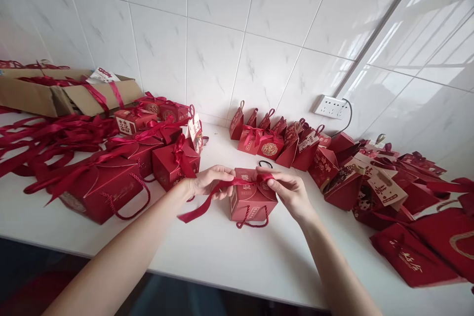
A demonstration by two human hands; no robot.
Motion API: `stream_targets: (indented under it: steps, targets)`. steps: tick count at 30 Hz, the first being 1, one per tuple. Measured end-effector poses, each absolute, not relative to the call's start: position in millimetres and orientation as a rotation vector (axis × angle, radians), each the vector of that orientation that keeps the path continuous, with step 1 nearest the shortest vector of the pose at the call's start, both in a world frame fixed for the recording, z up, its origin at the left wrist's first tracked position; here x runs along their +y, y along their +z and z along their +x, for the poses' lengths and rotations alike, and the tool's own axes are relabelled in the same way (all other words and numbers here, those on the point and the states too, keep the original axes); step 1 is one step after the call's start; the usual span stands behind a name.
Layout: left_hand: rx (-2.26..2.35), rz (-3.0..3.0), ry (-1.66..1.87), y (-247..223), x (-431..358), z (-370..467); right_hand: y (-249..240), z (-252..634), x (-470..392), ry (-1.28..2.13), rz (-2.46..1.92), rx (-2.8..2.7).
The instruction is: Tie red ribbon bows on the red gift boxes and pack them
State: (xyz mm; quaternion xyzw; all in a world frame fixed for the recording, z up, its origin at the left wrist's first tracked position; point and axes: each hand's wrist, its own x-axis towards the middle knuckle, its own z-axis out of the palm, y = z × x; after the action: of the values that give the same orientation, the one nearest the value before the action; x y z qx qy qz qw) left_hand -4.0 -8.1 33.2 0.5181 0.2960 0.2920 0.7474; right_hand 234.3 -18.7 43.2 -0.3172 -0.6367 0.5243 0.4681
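Observation:
A small red gift box (253, 202) with pale printed characters stands upright on the white table, its twisted cord handle hanging down the front. Across its top runs a dark red ribbon (202, 211), one tail trailing to the left past the box. My left hand (213, 181) pinches the ribbon at the box's upper left edge. At the upper right, my right hand (289, 190) has thumb and fingers closed on a looped part of the same ribbon. A black cord loop (265, 163) shows just behind the box.
Several ribboned red boxes (101, 190) stand on the left beside loose red ribbons (70, 133) and an open cardboard carton (76, 101). More red boxes and bags (414, 252) crowd the right. A power strip (332, 107) is on the tiled wall; the table edge (207, 282) is in front.

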Motion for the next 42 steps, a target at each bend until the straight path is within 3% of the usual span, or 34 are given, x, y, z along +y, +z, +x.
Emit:
stream_targets:
  steps: [10, 23, 30, 34, 42]
  targets:
    - [0.746, 1.324, 0.599, 58, -17, -7, 49, 215, -23, 1.12, -0.952, -1.56]
    - [1.249, 1.944, 0.533, 101, -32, 10, 49, 209, -24, 0.832, -1.028, -1.774]
    - [1.988, 2.368, 1.201, 84, -74, -12, 43, 214, -28, 0.771, -1.044, -1.856]
    - [2.479, 1.955, 0.983, 73, -87, -52, 44, 215, -32, 0.753, -1.03, -1.913]
    - [2.427, 1.909, 0.824, 58, -81, -75, 44, 243, -23, 0.757, -1.004, -1.434]
